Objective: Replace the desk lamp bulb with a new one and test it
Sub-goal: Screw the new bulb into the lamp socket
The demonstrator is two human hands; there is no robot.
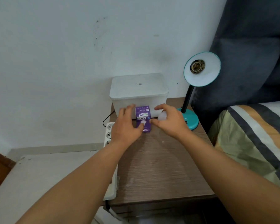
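Note:
A purple bulb box stands upright on the wooden bedside table, against a white lidded container. My left hand grips the box from the left, with the thumb pressed on its front face. My right hand hovers just right of the box, fingers spread and thumb tip near the box's right edge. A white bulb lies on the table behind that hand, partly hidden by it. The teal desk lamp stands at the table's right with its shade tilted towards me and its socket empty.
A white power strip lies along the table's left edge, with a black cable running behind the container. A bed with a striped cover is at the right, and a dark curtain hangs behind the lamp. The lamp's round teal base sits close to my right wrist.

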